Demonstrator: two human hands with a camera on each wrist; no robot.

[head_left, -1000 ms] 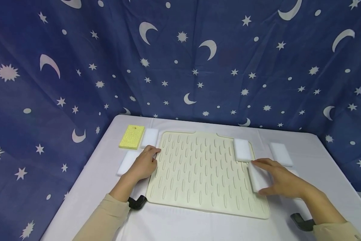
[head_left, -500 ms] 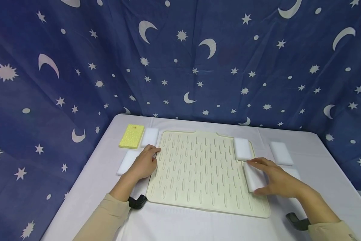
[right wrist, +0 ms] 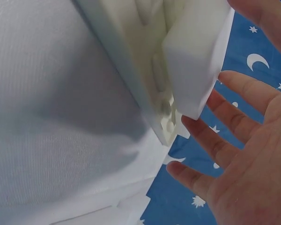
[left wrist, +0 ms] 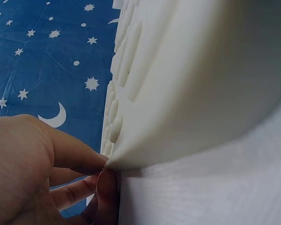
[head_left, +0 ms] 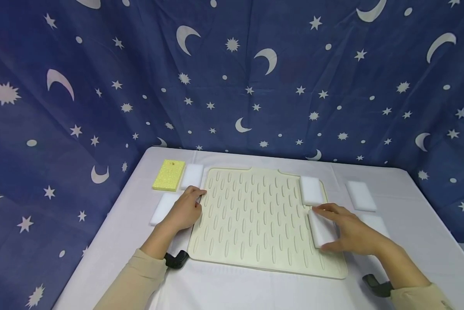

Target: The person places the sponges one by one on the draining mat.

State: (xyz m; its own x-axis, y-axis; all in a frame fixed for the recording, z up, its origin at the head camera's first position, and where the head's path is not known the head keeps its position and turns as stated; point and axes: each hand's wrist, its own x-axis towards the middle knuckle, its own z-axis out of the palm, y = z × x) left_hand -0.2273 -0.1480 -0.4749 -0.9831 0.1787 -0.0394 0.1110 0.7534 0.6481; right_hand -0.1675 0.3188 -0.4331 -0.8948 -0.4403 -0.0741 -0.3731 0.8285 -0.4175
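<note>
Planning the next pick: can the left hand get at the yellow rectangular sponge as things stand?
Likely yes: nothing covers the sponge, and the white rectangular foam blocks lie only beside it. But the left hand would first need to release the cream ridged mat it seems to pinch.

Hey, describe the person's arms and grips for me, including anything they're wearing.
The left grip and right grip are bare human hands, with no glove visible. The plain beige cloth left sleeve and matching right sleeve end on the forearms. A black, curved attachment shows near each cuff, left and right.
</note>
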